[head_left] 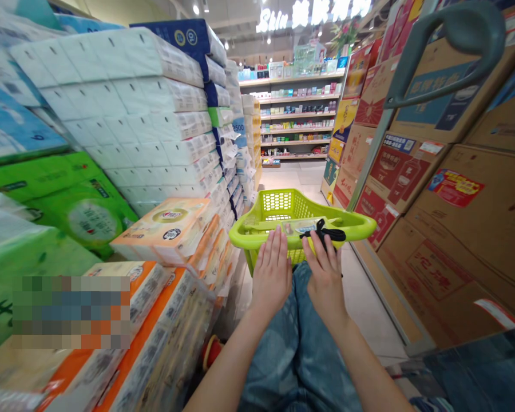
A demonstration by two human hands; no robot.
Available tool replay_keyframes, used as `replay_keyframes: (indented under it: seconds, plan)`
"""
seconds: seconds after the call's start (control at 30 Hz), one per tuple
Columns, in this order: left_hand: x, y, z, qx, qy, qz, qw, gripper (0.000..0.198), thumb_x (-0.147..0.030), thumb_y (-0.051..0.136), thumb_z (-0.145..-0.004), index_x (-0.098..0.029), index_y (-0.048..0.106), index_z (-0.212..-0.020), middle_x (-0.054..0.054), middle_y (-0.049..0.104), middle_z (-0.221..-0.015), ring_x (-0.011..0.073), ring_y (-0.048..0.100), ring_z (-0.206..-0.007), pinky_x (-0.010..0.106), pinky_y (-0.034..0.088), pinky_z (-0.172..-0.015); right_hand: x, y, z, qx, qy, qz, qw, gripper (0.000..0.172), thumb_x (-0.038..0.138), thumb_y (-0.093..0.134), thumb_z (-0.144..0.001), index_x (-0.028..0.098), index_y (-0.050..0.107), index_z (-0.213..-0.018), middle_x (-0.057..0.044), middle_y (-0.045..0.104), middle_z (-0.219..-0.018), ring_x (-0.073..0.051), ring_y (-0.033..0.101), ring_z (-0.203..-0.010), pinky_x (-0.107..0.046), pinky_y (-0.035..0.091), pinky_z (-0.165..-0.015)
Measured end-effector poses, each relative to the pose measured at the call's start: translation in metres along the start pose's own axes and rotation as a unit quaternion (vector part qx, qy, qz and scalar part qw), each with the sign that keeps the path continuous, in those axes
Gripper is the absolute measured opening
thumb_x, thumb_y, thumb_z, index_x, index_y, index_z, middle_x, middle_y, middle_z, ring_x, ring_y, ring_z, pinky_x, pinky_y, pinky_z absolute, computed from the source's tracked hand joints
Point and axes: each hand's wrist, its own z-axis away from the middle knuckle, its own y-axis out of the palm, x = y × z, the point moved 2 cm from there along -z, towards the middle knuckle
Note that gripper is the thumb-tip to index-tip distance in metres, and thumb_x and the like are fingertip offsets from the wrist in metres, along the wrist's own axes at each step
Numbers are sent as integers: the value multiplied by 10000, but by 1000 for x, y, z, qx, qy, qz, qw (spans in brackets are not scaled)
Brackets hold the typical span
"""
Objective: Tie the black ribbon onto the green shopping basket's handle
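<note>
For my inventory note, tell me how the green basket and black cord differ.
The basket is lime green; the cord is black. The basket is far larger than the cord. The basket is perforated; the cord is looped and bunched. Both are close to the right hand.

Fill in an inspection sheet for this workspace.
Surface: pale floor.
Job's things: green basket ahead of the person's knees; black cord-like bundle at its near rim.
Clutter: wrapped packs stacked left; cartons stacked right.
Hands: left hand at the near rim, fingers extended; right hand fingers at the bundle, grip unclear.
Cables: nothing seen beyond that bundle, type unclear.
Surroundings: stocked shelves ahead.
</note>
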Motion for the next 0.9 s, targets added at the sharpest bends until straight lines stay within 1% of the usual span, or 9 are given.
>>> replay_keyframes:
  seconds: [0.13, 0.23, 0.33, 0.47, 0.53, 0.6, 0.73, 0.8, 0.9]
  plan:
    - [-2, 0, 0, 5, -2, -14, 1000, 680, -188, 357, -997, -94, 32, -1587, 159, 291, -1620, 249, 194, -1528, 460, 326, -1199, -30, -10, -1, -41, 52, -7, 998, 851, -19, 321, -802, 287, 203, -1588, -74, 294, -1634, -278, 110, -1545, -644, 219, -1189]
    - [-2, 0, 0, 5, -4, -19, 1000, 686, -189, 369, -993, -92, 38, -1587, 156, 289, -1621, 250, 189, -1529, 459, 330, -1199, -34, -12, -3, -63, 93, -28, 993, 878, -14, 327, -773, 281, 196, -1589, -73, 267, -1644, -289, 92, -1546, -673, 202, -1180]
    - [-2, 0, 0, -1, -5, -14, 1000, 685, -190, 364, -993, -97, 37, -1588, 164, 280, -1622, 252, 199, -1527, 465, 335, -1196, -13, -8, -6, -61, 103, -43, 992, 853, 1, 325, -794, 264, 183, -1593, -80, 253, -1649, -294, 66, -1548, -679, 203, -1177]
    - [0, 2, 1, -1, 0, -14, 1000, 688, -177, 351, -987, -107, 25, -1589, 172, 281, -1621, 260, 207, -1522, 472, 344, -1192, 28, 7, -7, -5, 31, -26, 999, 760, 33, 340, -862, 255, 236, -1582, -72, 334, -1618, -266, 94, -1548, -639, 156, -1209]
    - [1, 2, 2, 0, 6, -16, 1000, 690, -171, 345, -983, -113, 21, -1590, 172, 280, -1622, 263, 203, -1522, 476, 350, -1189, 38, 13, -6, -1, 18, -15, 1000, 713, 58, 362, -889, 254, 277, -1569, -73, 370, -1600, -261, 118, -1545, -628, 135, -1215]
    - [1, 2, 2, 1, 8, -18, 1000, 690, -172, 352, -981, -105, 31, -1589, 179, 280, -1621, 266, 194, -1524, 482, 353, -1186, 38, 16, -4, -3, 8, -6, 1000, 682, 69, 374, -905, 253, 307, -1558, -75, 386, -1592, -258, 127, -1543, -619, 125, -1218]
    - [-1, 1, 1, 3, 1, -17, 1000, 682, -174, 378, -978, -79, 74, -1582, 185, 291, -1616, 261, 191, -1528, 478, 344, -1190, 18, 10, 0, 12, -16, 12, 1000, 712, 28, 357, -894, 269, 294, -1562, -62, 387, -1593, -242, 140, -1541, -597, 174, -1217]
    - [-2, 0, 0, 0, -2, -18, 1000, 673, -173, 378, -980, -79, 89, -1580, 176, 297, -1616, 253, 197, -1527, 464, 333, -1197, 1, 3, 1, 5, -7, 18, 1000, 761, 2, 344, -867, 273, 259, -1573, -66, 366, -1604, -247, 134, -1543, -607, 193, -1209]
    - [-3, 0, 0, -1, -5, -20, 1000, 660, -181, 379, -986, -77, 105, -1578, 169, 304, -1616, 248, 198, -1528, 450, 319, -1205, -26, -8, 1, -26, 28, 20, 999, 832, -11, 342, -821, 272, 199, -1589, -78, 307, -1630, -268, 116, -1545, -626, 211, -1195]
